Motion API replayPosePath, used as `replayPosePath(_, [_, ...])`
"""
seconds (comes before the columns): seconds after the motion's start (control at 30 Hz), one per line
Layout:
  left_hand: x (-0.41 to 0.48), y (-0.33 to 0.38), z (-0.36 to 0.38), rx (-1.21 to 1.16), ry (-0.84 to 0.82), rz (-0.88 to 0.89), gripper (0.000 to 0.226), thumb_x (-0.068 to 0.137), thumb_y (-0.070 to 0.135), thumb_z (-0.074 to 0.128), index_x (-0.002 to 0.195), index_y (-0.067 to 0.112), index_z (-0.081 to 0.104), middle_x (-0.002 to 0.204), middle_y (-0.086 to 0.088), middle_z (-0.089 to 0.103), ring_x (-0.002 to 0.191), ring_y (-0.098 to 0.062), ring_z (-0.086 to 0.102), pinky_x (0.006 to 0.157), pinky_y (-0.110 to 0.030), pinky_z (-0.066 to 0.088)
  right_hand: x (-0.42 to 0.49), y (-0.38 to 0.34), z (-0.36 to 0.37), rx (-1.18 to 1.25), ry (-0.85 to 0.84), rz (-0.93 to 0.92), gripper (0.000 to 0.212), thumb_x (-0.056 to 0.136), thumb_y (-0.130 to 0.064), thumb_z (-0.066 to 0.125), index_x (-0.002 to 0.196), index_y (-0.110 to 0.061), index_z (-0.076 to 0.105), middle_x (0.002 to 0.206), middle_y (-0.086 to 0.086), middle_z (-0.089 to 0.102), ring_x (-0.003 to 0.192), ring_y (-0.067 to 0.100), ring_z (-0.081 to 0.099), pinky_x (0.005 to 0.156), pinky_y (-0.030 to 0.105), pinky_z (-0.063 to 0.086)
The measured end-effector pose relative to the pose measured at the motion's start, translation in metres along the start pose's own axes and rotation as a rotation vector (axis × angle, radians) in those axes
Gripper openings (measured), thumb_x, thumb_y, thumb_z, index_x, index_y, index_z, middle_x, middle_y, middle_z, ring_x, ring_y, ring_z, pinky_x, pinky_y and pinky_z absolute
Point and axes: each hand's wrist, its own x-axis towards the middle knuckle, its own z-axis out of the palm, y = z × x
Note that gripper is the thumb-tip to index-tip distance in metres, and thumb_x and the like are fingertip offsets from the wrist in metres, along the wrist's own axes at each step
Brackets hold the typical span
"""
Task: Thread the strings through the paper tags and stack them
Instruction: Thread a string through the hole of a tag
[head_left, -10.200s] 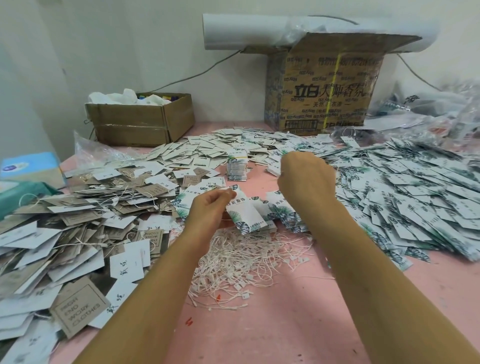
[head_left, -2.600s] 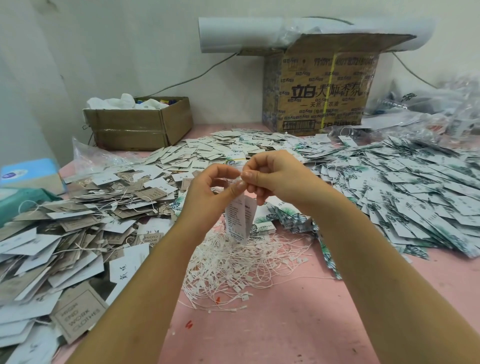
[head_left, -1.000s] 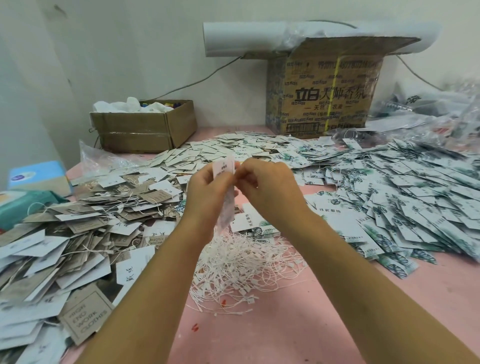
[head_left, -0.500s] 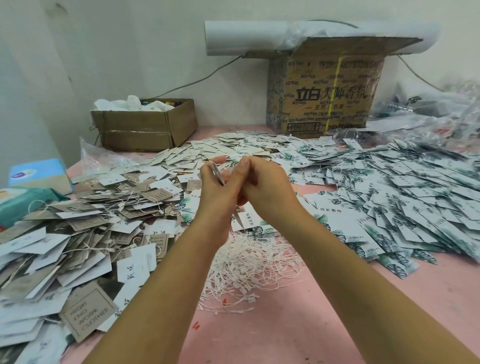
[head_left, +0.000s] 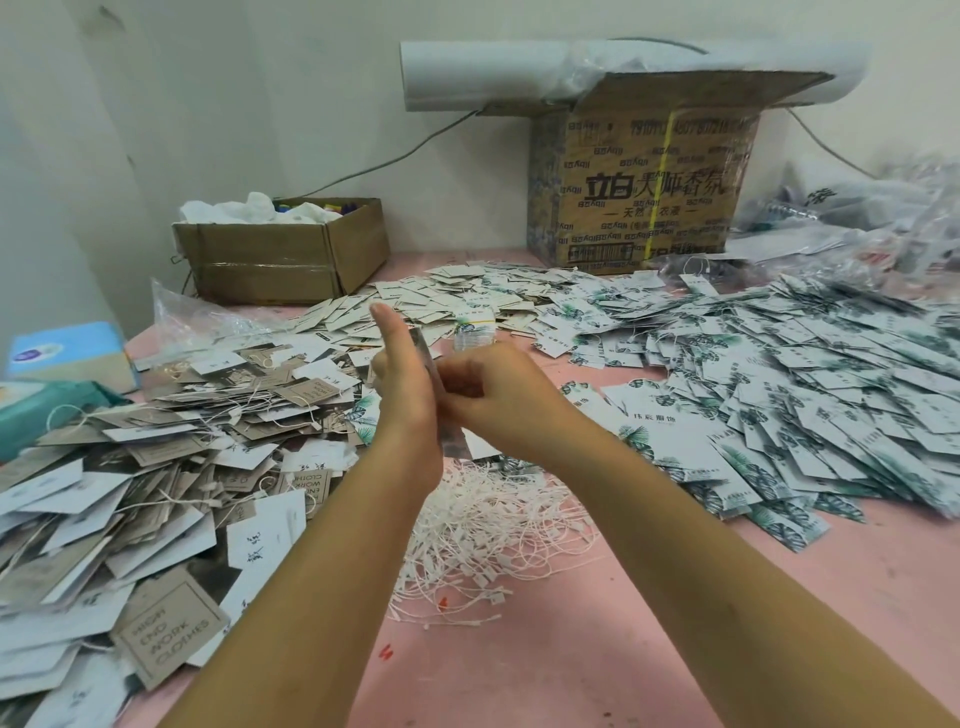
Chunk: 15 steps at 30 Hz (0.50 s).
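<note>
Hiding the tag (head_left: 427, 358): left hand (head_left: 408, 400), right hand (head_left: 501, 402).

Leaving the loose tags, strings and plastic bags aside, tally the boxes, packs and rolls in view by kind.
Cardboard boxes: 2 (low open box, tall printed box)
White roll: 1
Blue box: 1
Teal pack: 1
Total: 5

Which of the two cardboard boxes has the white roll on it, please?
The tall printed box at back right, under the white roll; the low plain box has none.
</note>
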Motion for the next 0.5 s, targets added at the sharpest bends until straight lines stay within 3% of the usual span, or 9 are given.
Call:
replayPosePath(0.07, [-0.005, 0.000, 0.004, 0.011, -0.036, -0.001, 0.087, 0.077, 0.082, 0.019, 0.127, 0.018, 0.052, 0.118, -0.009, 0.064, 0.106, -0.023, 0.062, 0.095, -0.047, 0.048, 0.001, 0.002, -0.002, -0.045, 0.089, 0.020, 0.019, 0.089, -0.008, 0.054, 0.082, 0.004, 0.067, 0.079, 0.020, 0.068, 0.077, 0.034, 0.064, 0.071, 0.047, 0.050])
replayPosePath(0.13, [-0.008, 0.000, 0.008, 0.024, -0.106, 0.019, 0.075, 0.083, 0.076, 0.017, 0.105, 0.021, 0.063, 0.089, -0.003, 0.073, 0.085, -0.019, 0.068, 0.083, -0.042, 0.054, 0.003, 0.004, -0.009, -0.029, 0.148, 0.102, 0.017, 0.086, -0.001, 0.053, 0.097, -0.004, 0.066, 0.092, 0.011, 0.070, 0.083, 0.026, 0.065, 0.072, 0.044, 0.055])
replayPosePath(0.2, [-0.009, -0.001, 0.008, 0.122, -0.144, 0.079, 0.061, 0.091, 0.066, 0.018, 0.096, 0.023, 0.062, 0.073, 0.009, 0.070, 0.075, -0.009, 0.062, 0.069, -0.031, 0.049, 0.005, 0.007, -0.020, -0.038, 0.174, 0.200, 0.027, 0.086, 0.000, 0.052, 0.111, -0.007, 0.059, 0.103, 0.003, 0.065, 0.084, 0.018, 0.063, 0.063, 0.031, 0.057])
replayPosePath(0.3, [-0.005, -0.005, 0.002, 0.321, -0.164, 0.119, 0.037, 0.097, 0.052, 0.031, 0.104, 0.022, 0.051, 0.091, 0.015, 0.053, 0.080, -0.001, 0.050, 0.066, -0.022, 0.039, 0.008, 0.017, -0.042, -0.199, 0.215, 0.314, 0.031, 0.086, 0.000, 0.049, 0.117, -0.004, 0.053, 0.094, 0.000, 0.054, 0.072, 0.013, 0.054, 0.045, 0.019, 0.045])
replayPosePath(0.37, [0.000, -0.007, -0.007, 0.451, -0.236, 0.080, 0.029, 0.095, 0.046, 0.044, 0.114, 0.024, 0.049, 0.100, 0.014, 0.049, 0.085, -0.004, 0.048, 0.076, -0.026, 0.040, 0.006, 0.030, -0.057, -0.309, 0.217, 0.428, 0.029, 0.087, 0.002, 0.045, 0.115, -0.002, 0.053, 0.088, 0.003, 0.052, 0.068, 0.015, 0.051, 0.045, 0.017, 0.037])
replayPosePath(0.43, [0.004, -0.009, -0.014, 0.609, -0.321, 0.062, 0.022, 0.094, 0.036, 0.052, 0.111, 0.022, 0.056, 0.105, 0.009, 0.056, 0.084, -0.004, 0.050, 0.072, -0.025, 0.039, 0.000, 0.043, -0.071, -0.412, 0.206, 0.556, 0.024, 0.090, 0.003, 0.042, 0.111, 0.002, 0.052, 0.078, 0.003, 0.050, 0.061, 0.013, 0.045, 0.045, 0.019, 0.032])
replayPosePath(0.5, [0.007, -0.010, -0.018, 0.757, -0.372, 0.083, 0.011, 0.093, 0.028, 0.057, 0.101, 0.022, 0.062, 0.100, 0.006, 0.061, 0.081, -0.005, 0.053, 0.063, -0.022, 0.038, -0.006, 0.054, -0.084, -0.515, 0.176, 0.661, 0.019, 0.091, 0.002, 0.042, 0.108, 0.004, 0.051, 0.080, 0.006, 0.052, 0.066, 0.017, 0.045, 0.054, 0.025, 0.036])
